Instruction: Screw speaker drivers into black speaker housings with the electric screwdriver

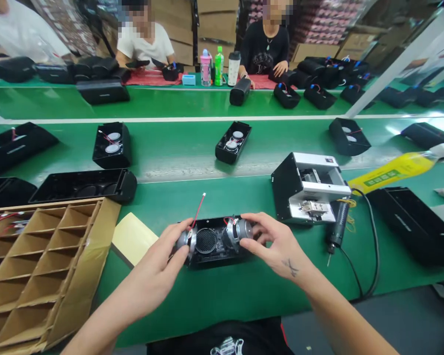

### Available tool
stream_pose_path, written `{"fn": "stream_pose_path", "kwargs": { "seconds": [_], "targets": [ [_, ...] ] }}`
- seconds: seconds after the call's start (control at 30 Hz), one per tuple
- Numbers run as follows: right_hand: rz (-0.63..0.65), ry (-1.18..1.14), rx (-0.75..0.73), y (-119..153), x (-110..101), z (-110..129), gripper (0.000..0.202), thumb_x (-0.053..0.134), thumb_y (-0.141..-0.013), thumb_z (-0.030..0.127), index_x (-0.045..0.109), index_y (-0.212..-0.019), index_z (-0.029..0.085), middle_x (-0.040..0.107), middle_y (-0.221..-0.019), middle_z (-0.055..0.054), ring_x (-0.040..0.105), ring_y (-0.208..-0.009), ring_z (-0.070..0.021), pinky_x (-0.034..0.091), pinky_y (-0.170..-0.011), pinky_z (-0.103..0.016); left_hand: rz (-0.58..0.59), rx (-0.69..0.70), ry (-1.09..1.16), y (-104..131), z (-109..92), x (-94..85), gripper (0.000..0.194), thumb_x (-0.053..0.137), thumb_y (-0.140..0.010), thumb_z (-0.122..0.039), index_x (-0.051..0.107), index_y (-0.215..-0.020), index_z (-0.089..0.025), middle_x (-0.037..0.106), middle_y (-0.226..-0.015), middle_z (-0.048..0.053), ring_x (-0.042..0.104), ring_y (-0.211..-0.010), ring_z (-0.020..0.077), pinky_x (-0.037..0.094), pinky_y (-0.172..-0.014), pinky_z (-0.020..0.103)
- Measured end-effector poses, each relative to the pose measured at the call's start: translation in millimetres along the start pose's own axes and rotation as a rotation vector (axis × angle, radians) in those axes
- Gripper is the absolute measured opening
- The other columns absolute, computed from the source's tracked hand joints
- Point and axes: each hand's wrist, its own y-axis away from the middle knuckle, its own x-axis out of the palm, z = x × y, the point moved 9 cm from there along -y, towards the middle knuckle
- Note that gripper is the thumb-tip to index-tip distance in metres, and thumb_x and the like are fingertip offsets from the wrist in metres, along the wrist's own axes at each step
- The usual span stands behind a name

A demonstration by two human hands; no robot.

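Observation:
A black speaker housing (216, 257) lies lengthwise on the green bench, its open side up and a round mesh grille showing inside. My left hand (168, 261) grips a round silver speaker driver (192, 240) at the left end of the housing; a thin red wire with a white plug rises from it. At the right end, my right hand (272, 240) holds a second speaker driver (240, 230) between thumb and fingers, tilted on its side. Both drivers are over the housing; whether they touch its floor is hidden.
A divided cardboard box (40, 266) and a yellow paper pad (135, 239) lie left. A screw feeder (309, 190), an electric screwdriver (338, 227) and a yellow bottle (395, 170) stand or lie right. Beyond, housings with drivers (233, 143) sit on a green belt; co-workers (146, 42) sit across.

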Motion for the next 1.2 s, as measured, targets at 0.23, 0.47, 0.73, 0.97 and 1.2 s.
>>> {"fn": "stream_pose_path", "kwargs": {
  "seconds": [0.23, 0.47, 0.73, 0.97, 1.2],
  "targets": [
    [-0.02, 0.42, -0.316, 6.9, 6.0, 14.3, 0.043, 0.072, -0.097, 0.039, 0.062, -0.137, 0.025, 0.073, -0.122, -0.01, 0.073, -0.098, -0.0244, 0.064, -0.088, -0.041, -0.029, 0.336, -0.414, -14.7, -22.4, 26.3, 0.04, 0.058, -0.1, -0.026, 0.056, -0.14, -0.026, 0.066, -0.138, 0.011, 0.065, -0.127, 0.029, 0.054, -0.109, 0.047],
    [0.094, 0.648, -0.418, 4.0, 21.8, 14.1, 0.043, 0.071, -0.1, 0.036, 0.058, -0.137, 0.019, 0.073, -0.131, -0.013, 0.069, -0.114, -0.029, 0.06, -0.098, -0.048, 0.048, 0.38, -0.512, -16.4, -12.2, 39.3, 0.039, 0.061, -0.098, -0.024, 0.06, -0.137, -0.026, 0.067, -0.137, 0.01, 0.066, -0.125, 0.0294, 0.057, -0.104, 0.046],
    [0.324, 0.829, -0.461, -15.4, 40.9, 10.3, 0.043, 0.079, -0.094, 0.028, 0.064, -0.134, 0.019, 0.073, -0.135, -0.008, 0.068, -0.114, -0.0278, 0.05, -0.086, -0.042, 0.116, 0.38, -0.697, -30.5, -10.3, 50.7, 0.037, 0.064, -0.096, -0.021, 0.06, -0.133, -0.02, 0.069, -0.13, 0.012, 0.067, -0.117, 0.032, 0.058, -0.096, 0.046],
    [0.363, 0.829, -0.49, -18.4, 41.0, 7.7, 0.043, 0.076, -0.098, 0.036, 0.065, -0.136, 0.02, 0.072, -0.136, -0.008, 0.067, -0.113, -0.0254, 0.041, -0.084, -0.039, 0.203, 0.392, -0.829, -37.1, -15.5, 59.1, 0.038, 0.068, -0.093, -0.018, 0.062, -0.131, -0.02, 0.07, -0.129, 0.012, 0.069, -0.114, 0.0317, 0.06, -0.089, 0.042],
    [0.336, 0.918, -0.519, -13.2, 38.5, 12.4, 0.045, 0.074, -0.099, 0.036, 0.064, -0.139, 0.017, 0.07, -0.137, -0.01, 0.064, -0.113, -0.0274, 0.041, -0.086, -0.04, 0.146, 0.472, -1.004, -31.2, -23.2, 53.5, 0.029, 0.061, -0.095, -0.018, 0.068, -0.123, -0.018, 0.075, -0.122, 0.015, 0.072, -0.104, 0.0339, 0.062, -0.081, 0.046]
  ]
}}
